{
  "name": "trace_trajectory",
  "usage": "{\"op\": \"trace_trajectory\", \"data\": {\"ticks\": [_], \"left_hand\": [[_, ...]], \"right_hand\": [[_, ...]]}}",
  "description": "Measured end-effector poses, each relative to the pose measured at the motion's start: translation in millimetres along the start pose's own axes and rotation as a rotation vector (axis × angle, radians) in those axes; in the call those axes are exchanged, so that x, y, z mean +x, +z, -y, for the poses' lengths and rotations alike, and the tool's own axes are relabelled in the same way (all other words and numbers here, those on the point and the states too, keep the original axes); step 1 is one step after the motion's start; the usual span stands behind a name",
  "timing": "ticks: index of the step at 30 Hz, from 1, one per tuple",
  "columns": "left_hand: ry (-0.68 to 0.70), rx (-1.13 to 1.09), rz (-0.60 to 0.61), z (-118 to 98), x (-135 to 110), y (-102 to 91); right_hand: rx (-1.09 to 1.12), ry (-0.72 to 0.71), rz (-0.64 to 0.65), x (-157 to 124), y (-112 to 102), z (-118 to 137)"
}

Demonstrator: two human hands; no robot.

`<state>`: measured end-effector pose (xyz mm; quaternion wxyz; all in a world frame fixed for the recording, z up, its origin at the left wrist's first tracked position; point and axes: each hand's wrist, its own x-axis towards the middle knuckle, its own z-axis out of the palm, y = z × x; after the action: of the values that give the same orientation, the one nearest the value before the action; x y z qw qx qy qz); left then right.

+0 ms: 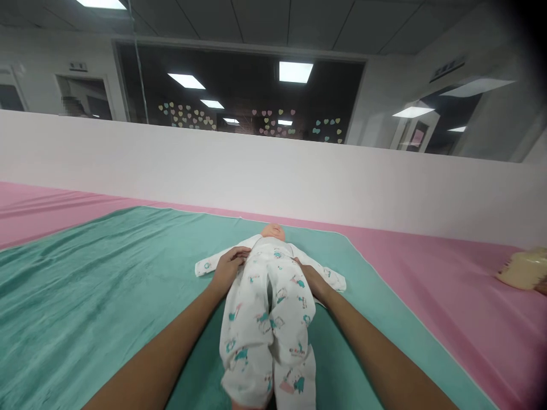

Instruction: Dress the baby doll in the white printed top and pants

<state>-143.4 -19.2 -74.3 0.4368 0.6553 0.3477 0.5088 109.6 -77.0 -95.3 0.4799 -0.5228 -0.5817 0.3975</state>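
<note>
A baby doll (273, 230) lies on its back, head away from me, arms spread to both sides. It wears a white long-sleeved top (213, 262) and white baby trousers (252, 319) with small teal and pink prints. At the left side of its waist my left hand (233, 263) is closed with bent fingers on the trousers' upper edge. My right hand (310, 277) is at the opposite side of the waist, its thumb against the fabric and the other fingers mostly hidden by the doll's body. The trouser legs stretch toward me, and a bit of one foot shows at the bottom.
Beneath the doll is a teal towel (106, 273) spread over a pink sheet (431, 273). A low white wall (256, 176) with glass above runs behind. At the far right edge lies a pale yellowish object (522, 269), partly cut off.
</note>
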Motion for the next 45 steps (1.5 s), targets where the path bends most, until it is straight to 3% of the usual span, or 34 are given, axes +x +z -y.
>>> {"op": "trace_trajectory", "data": {"ticks": [5, 8, 14, 16, 19, 22, 27, 33, 38, 43, 45], "left_hand": [[0.093, 0.150, 0.080, -6.1, -0.8, 2.1], [0.139, 0.260, 0.077, -5.0, 3.7, 4.0], [0.288, 0.517, 0.078, -2.4, 22.1, 9.0], [0.200, 0.493, 0.046, -0.3, 29.0, 8.3], [-0.069, 0.226, 0.055, 5.4, 37.4, 4.1], [-0.210, -0.039, 0.111, 10.2, 40.8, 1.4], [-0.102, 0.009, -0.069, 6.5, 35.2, 8.8], [-0.009, 0.196, 0.185, -9.3, 24.7, -0.1], [0.085, 0.547, 0.255, -6.2, 25.5, -9.2], [0.337, 0.849, 0.044, 7.8, 24.0, 1.8], [0.343, 0.939, -0.003, 10.7, 23.0, 5.5]], "right_hand": [[-0.346, -0.281, -0.209, -1.3, 10.1, 17.1], [-0.422, -0.418, -0.232, 3.9, 13.9, 25.1], [-0.275, -0.215, -0.202, 33.4, 9.9, 22.7], [-0.104, -0.127, -0.108, 41.7, 5.0, 21.4], [0.194, 0.023, 0.046, 49.2, -2.1, 19.3], [0.383, 0.105, 0.045, 53.2, -6.5, 14.7], [0.488, 0.151, 0.007, 53.6, -6.5, 10.0], [0.404, 0.099, 0.129, 46.4, -10.1, 19.3], [0.311, 0.071, 0.156, 44.9, -21.5, 18.1], [0.331, 0.051, 0.087, 44.7, -24.3, 15.7], [0.350, 0.087, 0.073, 45.9, -24.5, 15.3]]}}
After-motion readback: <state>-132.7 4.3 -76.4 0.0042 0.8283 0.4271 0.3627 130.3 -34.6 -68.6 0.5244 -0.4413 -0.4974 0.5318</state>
